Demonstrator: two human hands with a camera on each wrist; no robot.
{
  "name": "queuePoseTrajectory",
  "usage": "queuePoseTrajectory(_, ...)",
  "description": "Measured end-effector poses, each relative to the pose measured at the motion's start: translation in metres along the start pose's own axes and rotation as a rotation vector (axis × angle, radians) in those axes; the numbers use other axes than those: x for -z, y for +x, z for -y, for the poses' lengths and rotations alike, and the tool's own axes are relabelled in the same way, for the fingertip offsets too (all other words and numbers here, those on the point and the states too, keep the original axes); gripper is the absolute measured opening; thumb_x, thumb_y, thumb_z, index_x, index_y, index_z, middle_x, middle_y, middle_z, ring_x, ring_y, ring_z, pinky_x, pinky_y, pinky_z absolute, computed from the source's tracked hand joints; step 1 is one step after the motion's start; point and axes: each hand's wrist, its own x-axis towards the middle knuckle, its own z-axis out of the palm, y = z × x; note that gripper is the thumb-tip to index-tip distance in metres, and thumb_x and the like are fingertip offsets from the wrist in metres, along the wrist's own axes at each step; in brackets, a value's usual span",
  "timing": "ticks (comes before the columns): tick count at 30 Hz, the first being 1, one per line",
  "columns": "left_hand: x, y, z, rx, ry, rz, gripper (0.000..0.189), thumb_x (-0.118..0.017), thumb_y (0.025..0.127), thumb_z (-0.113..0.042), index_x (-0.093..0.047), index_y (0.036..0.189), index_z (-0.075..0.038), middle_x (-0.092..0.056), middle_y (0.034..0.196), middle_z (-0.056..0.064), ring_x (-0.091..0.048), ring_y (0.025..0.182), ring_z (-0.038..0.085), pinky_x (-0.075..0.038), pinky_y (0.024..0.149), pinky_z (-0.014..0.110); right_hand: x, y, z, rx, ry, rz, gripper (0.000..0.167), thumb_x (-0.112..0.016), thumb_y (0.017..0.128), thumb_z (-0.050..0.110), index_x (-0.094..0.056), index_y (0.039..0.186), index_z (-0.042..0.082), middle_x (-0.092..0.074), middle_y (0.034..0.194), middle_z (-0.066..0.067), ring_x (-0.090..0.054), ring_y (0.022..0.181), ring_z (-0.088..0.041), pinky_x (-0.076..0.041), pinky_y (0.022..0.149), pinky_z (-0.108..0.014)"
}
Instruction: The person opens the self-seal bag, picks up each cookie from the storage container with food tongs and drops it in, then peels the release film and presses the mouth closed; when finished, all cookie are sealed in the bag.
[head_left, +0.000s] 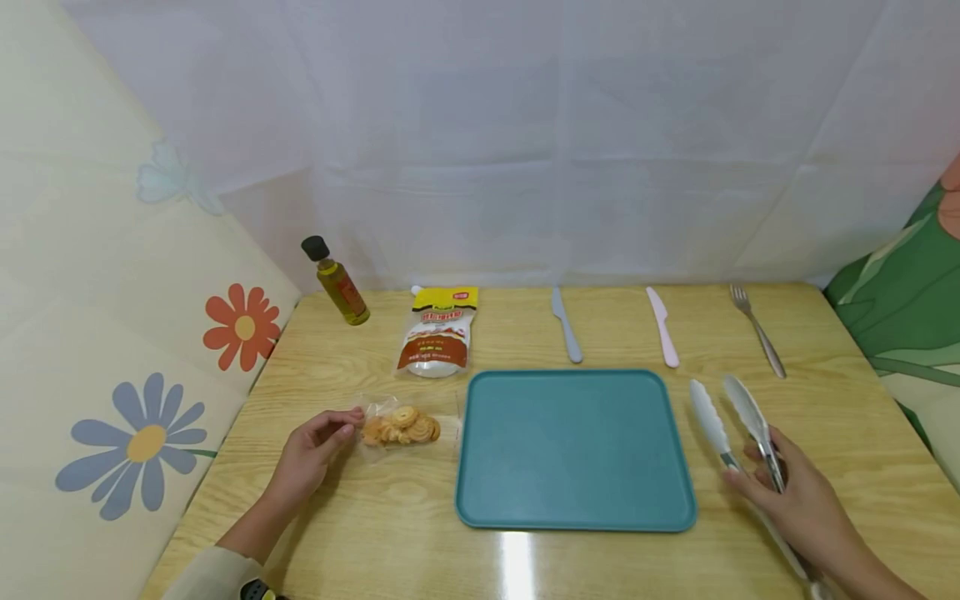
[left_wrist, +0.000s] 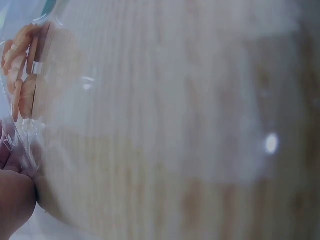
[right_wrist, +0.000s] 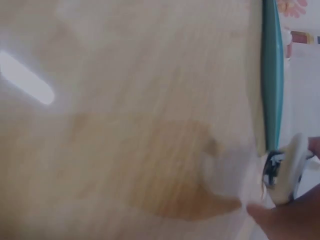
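The clear bag of cookies [head_left: 405, 427] lies flat on the wood-grain table [head_left: 397, 517], just left of the blue-green tray [head_left: 573, 454]; its right edge comes so close to the tray's rim that I cannot tell whether they touch. The cookies sit bunched in the middle of the plastic, golden and ridged. My left hand [head_left: 311, 450] pinches the bag's left edge between thumb and fingers, and in my left wrist view the film creases at my fingertips. My right hand [head_left: 798, 492] is wrapped around the metal tongs [head_left: 748, 412], with the pale tips spread apart and nothing between them, just right of the tray. My two hands are well apart, one on each side of it.

Behind the bag I have a yellow, white and brown pouch [head_left: 438, 333], and left of that a small dark-capped bottle [head_left: 337, 282] of yellowish liquid, upright. Beyond the tray's far edge lie a grey knife [head_left: 567, 325] and a pink knife [head_left: 663, 327], with a metal fork [head_left: 759, 332] farther right. White cloth [head_left: 487, 150] hangs behind everything, and flower-printed fabric [head_left: 75, 275] stands to my left
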Motion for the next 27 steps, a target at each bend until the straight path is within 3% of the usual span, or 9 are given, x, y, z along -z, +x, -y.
queuePoseTrajectory(2,0.0,0.0,-0.001,0.006,-0.004,0.0,0.03,-0.055,0.108,-0.018,-0.065,0.122,0.006,-0.068,0.131,0.002,-0.053,0.117,-0.016,-0.047,0.096,0.007,0.004,0.001,-0.005,-0.045,-0.014,0.011,0.106,-0.067,0.097,0.055,-0.009,0.161,-0.008,-0.033,0.153,-0.042,-0.04,0.135,-0.06,-0.044,0.101,-0.069)
queuePoseTrajectory(5,0.0,0.0,-0.003,0.014,-0.003,-0.003,0.03,-0.055,0.108,-0.018,-0.065,0.123,0.006,-0.068,0.132,0.007,-0.053,0.117,-0.016,-0.047,0.096,0.007,0.008,0.002,-0.014,-0.11,-0.018,0.025,0.115,-0.063,0.097,0.06,0.009,0.161,-0.003,-0.01,0.158,-0.046,-0.02,0.14,-0.067,-0.028,0.107,-0.079)
queuePoseTrajectory(10,0.0,0.0,-0.005,0.017,-0.001,0.001,0.03,-0.056,0.107,-0.018,-0.065,0.123,0.006,-0.066,0.134,0.013,-0.053,0.117,-0.016,-0.047,0.096,0.007,0.013,0.0,-0.03,-0.155,-0.001,0.016,0.114,-0.059,0.1,0.059,0.02,0.157,-0.001,0.005,0.157,-0.046,-0.009,0.141,-0.069,-0.021,0.109,-0.08)
queuePoseTrajectory(22,-0.001,-0.001,-0.008,0.03,-0.007,0.0,0.03,-0.055,0.108,-0.016,-0.065,0.124,0.007,-0.064,0.137,0.02,-0.053,0.117,-0.016,-0.047,0.096,0.007,0.021,0.0,-0.059,-0.099,-0.032,-0.094,0.11,-0.054,0.105,0.051,0.026,0.151,-0.008,0.014,0.152,-0.048,0.0,0.139,-0.07,-0.01,0.112,-0.079)
queuePoseTrajectory(27,-0.001,0.0,-0.008,0.021,0.011,-0.005,0.029,-0.055,0.107,-0.016,-0.066,0.123,0.006,-0.063,0.137,0.021,-0.053,0.116,-0.017,-0.047,0.095,0.007,0.019,0.0,-0.063,-0.065,-0.03,-0.095,0.111,-0.055,0.105,0.049,0.026,0.149,-0.012,0.017,0.149,-0.05,0.005,0.139,-0.069,-0.004,0.113,-0.078)
